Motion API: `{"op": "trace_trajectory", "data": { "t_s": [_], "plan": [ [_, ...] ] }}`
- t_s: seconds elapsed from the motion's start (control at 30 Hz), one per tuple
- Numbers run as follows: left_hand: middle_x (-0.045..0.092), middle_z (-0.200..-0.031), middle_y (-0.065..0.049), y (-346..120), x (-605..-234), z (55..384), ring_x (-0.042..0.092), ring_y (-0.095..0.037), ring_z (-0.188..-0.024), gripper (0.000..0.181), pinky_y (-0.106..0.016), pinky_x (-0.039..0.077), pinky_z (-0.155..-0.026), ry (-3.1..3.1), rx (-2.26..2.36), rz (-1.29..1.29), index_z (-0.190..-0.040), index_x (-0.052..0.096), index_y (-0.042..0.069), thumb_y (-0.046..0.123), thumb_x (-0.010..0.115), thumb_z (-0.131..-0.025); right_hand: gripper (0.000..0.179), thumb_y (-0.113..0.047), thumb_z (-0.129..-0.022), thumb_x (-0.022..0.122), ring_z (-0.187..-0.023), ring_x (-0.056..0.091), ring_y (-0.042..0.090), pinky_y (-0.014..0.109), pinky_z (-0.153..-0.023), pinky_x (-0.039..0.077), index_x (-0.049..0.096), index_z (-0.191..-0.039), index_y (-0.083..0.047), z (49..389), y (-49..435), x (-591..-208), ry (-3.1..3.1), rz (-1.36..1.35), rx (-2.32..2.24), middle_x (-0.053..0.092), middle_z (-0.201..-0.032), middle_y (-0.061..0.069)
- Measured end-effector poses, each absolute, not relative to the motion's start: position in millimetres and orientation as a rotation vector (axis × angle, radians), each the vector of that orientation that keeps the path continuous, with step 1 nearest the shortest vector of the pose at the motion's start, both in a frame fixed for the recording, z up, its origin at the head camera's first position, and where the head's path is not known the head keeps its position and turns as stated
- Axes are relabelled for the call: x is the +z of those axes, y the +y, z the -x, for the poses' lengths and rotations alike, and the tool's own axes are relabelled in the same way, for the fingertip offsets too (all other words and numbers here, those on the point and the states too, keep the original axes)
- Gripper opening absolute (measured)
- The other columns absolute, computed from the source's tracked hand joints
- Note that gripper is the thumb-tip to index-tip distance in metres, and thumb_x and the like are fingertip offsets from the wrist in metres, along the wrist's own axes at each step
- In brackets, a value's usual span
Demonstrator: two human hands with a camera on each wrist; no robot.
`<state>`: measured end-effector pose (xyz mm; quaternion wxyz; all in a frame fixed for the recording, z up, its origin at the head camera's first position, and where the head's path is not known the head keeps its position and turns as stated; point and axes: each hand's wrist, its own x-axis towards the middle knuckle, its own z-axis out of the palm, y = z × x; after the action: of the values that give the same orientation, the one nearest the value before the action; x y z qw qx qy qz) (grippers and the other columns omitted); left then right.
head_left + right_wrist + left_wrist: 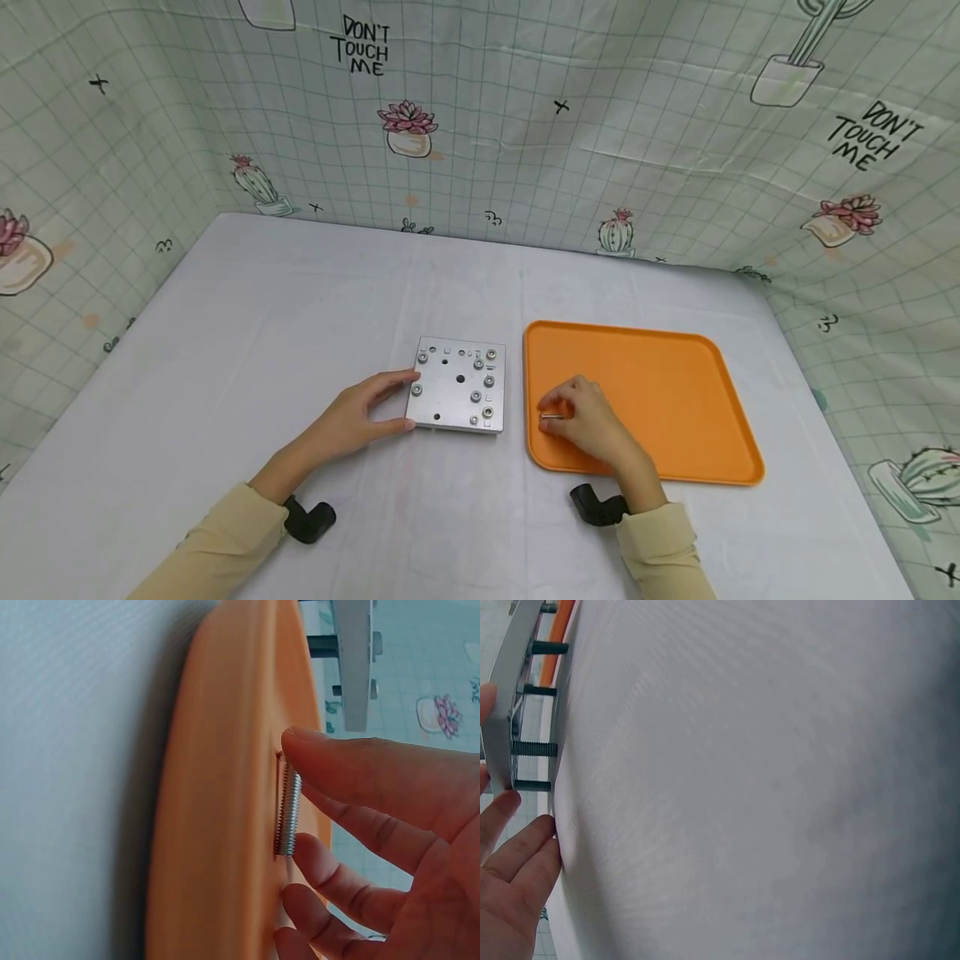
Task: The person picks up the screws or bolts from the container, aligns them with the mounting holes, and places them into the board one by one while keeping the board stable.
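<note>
My head view is bright, even; my wrist views dimmer, the cloth (pixel 712 787) blurred, shadow beside the tray (pixel 202 802).

We hold our left hand (pixel 354 418) with thumb (pixel 393 427) and index finger (pixel 393 378) spread apart, while our right hand (pixel 591 422), to its right, curls its fingers (pixel 560 391) toward its thumb, both forearms (pixel 291 465) slanting inward behind the hands.
</note>
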<state>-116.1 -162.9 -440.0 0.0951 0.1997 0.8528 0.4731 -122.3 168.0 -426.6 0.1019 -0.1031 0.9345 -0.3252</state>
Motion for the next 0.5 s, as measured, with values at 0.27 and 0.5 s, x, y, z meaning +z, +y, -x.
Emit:
{"op": "trace_trajectory", "data": {
  "t_s": [0.27,0.5],
  "plan": [
    [0.046,-0.141,-0.007,-163.3,-439.9,115.7,0.042,-0.024,-0.132,0.062,-0.032,0.036,-0.111,2.517,1.414,-0.594,-0.134,0.048,0.013,0.02,0.075,-0.078,0.014,-0.016,-0.077,0.076,-0.093,0.041,0.025,0.027,-0.07,0.031,0.067,-0.086,-0.015,122.3,166.3,-430.2,2.79,0.277,-0.914,0.052,-0.094,0.005],
    [0.046,-0.141,-0.007,-162.2,-439.4,115.3,0.042,-0.024,-0.132,0.062,-0.033,0.035,-0.111,2.513,1.413,-0.589,-0.134,0.048,0.012,0.018,0.075,-0.078,0.013,-0.017,-0.077,0.076,-0.09,0.039,0.023,0.027,-0.068,0.029,0.065,-0.085,-0.015,122.7,166.1,-431.3,2.791,0.274,-0.91,0.05,-0.092,0.004]
  ]
}}
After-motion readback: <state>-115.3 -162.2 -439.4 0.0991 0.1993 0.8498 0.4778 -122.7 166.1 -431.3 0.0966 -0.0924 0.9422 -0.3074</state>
